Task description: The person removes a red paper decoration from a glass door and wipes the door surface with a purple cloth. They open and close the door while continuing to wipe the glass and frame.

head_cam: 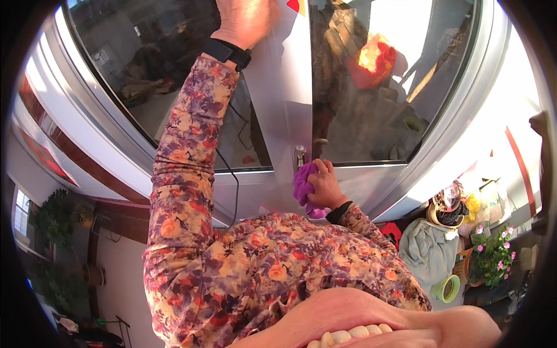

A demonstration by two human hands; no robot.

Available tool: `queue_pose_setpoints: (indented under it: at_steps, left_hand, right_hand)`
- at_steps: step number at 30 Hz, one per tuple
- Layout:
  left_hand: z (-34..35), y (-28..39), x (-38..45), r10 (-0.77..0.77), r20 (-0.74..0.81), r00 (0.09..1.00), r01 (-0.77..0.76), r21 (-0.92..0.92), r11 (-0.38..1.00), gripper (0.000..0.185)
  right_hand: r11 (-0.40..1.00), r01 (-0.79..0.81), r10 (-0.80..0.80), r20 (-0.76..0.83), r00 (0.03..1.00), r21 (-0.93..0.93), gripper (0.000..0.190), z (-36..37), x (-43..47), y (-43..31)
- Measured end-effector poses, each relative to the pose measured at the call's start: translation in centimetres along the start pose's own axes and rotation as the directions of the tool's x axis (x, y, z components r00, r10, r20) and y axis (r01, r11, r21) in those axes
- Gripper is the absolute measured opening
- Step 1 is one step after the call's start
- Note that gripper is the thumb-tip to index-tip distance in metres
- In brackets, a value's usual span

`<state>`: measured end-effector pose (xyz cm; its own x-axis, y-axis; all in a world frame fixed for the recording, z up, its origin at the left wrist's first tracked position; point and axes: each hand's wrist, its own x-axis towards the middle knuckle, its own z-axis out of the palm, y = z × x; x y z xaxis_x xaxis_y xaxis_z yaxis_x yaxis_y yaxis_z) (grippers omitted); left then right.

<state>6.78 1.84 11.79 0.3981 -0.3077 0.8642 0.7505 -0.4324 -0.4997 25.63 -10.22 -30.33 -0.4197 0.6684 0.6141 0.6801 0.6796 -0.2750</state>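
Observation:
My right hand (pixel 324 186) grips a bunched purple cloth (pixel 303 185) just below the metal handle (pixel 300 152) of a glazed door. The cloth lies against the door's silvery metal frame (pixel 283 95). My left hand (pixel 248 19) is raised high at the frame, at the top edge of the view. Its fingers are cut off or turned away, so what they do is hidden. A black band (pixel 226 51) circles that wrist. Glass panes (pixel 370 126) stand on both sides of the frame, and a red bag (pixel 374 65) shows through the right one.
A dark cable (pixel 237 187) hangs by my left arm. To the right, a grey-green cloth (pixel 426 248) drapes over something beside a filled basket (pixel 448 213). A green pot (pixel 446 288) lies near a pink-flowering plant (pixel 491 256). Leafy plants (pixel 56 226) stand far left.

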Motion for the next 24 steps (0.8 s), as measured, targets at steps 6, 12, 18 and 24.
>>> queue_pose_setpoints:
  at_steps: [6, 12, 18, 24]
  left_hand:
    - [0.1, -0.5, 0.8, 0.087, 0.147, 0.985, -0.11, 0.159, 0.981, 0.011]
    - [0.4, -0.6, 0.2, 0.07, 0.167, 0.984, -0.097, 0.162, 0.982, 0.014]
    - [-1.0, -0.8, 0.0, 0.0, 0.122, 0.992, -0.008, 0.066, 0.998, 0.014]
    - [-1.8, -0.4, 0.0, -0.05, 0.002, 0.999, 0.05, -0.004, 0.999, 0.017]
  right_hand:
    - [1.0, 0.021, -0.021, 0.038, 0.999, 0.012, 0.021, -0.1, -0.3, 0.5]
    - [1.0, 0.009, -0.011, 0.08, 0.997, 0.018, 0.024, -0.1, -0.2, 0.6]
    - [0.995, 0.086, -0.087, 0.004, 0.996, 0.048, 0.022, 0.4, 0.6, 0.5]
    - [0.99, 0.123, -0.123, 0.0, 0.992, 0.065, 0.022, 0.4, 0.7, 0.9]
